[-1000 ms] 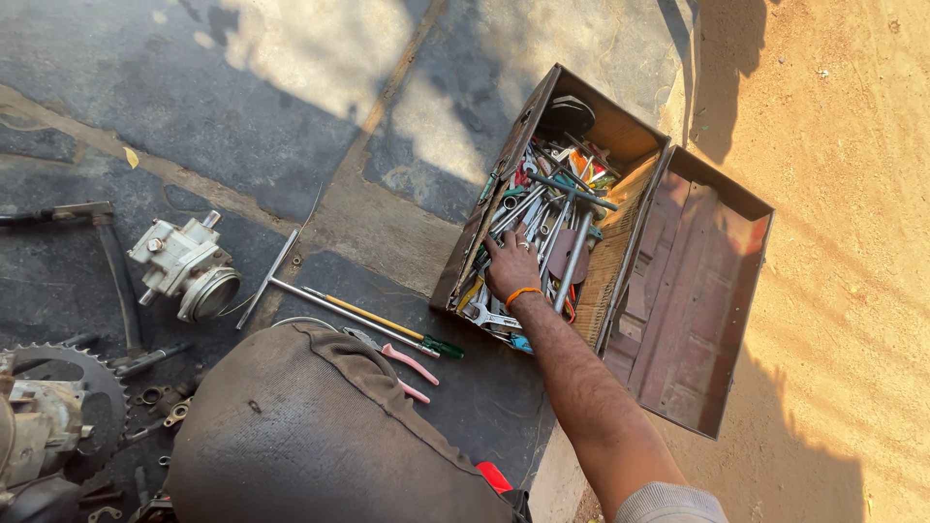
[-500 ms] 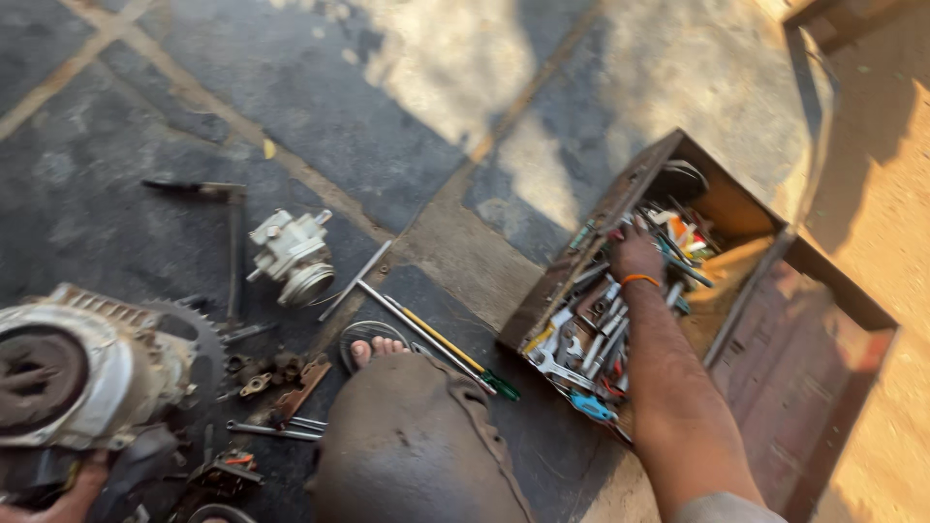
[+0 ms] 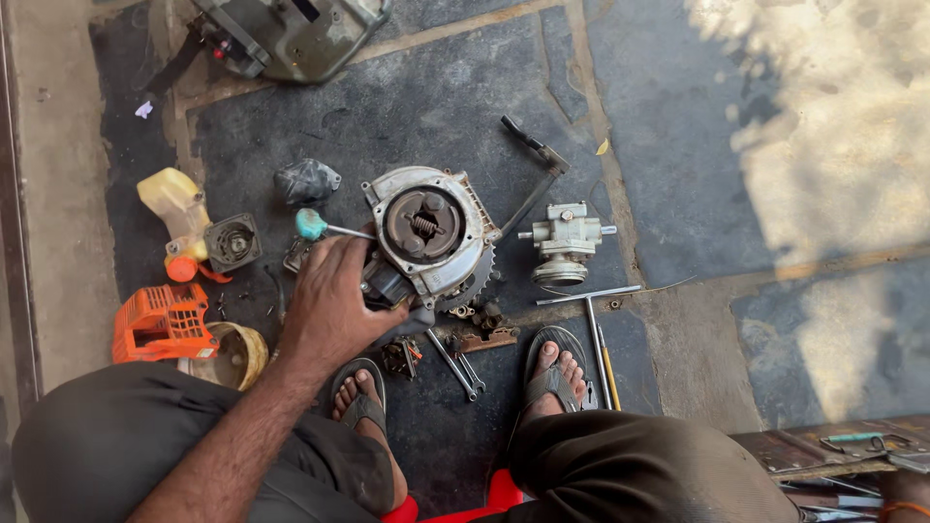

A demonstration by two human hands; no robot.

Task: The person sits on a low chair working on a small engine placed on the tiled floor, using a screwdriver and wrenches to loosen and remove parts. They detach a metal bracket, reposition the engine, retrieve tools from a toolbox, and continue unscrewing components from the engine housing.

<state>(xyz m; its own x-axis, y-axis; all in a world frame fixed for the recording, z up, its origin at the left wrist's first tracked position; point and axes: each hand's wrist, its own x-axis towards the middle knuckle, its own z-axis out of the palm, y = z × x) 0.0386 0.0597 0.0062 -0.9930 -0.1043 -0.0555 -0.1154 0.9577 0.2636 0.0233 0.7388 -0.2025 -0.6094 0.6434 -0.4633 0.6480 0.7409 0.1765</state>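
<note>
My left hand (image 3: 334, 302) grips the lower left side of a round grey engine housing (image 3: 431, 232) that rests on the dark stone floor; a coiled spring shows in its middle. A teal-handled screwdriver (image 3: 312, 224) lies just above my knuckles. Of my right arm only the wrist with an orange band (image 3: 906, 507) shows, at the bottom right corner over an open metal toolbox (image 3: 833, 453); the hand itself is out of frame. My feet in sandals (image 3: 552, 368) are planted on either side of the loose parts.
A carburettor (image 3: 565, 242) sits right of the housing, a T-handle wrench (image 3: 591, 320) below it. At left are an orange plastic guard (image 3: 160, 324), a yellow tank (image 3: 174, 199) and a round black part (image 3: 232, 242). A green machine body (image 3: 291, 34) lies at the top.
The view has swung left from the toolbox to the engine parts. My right hand, which was in the toolbox, has gone out of frame; my left hand now shows holding the housing.
</note>
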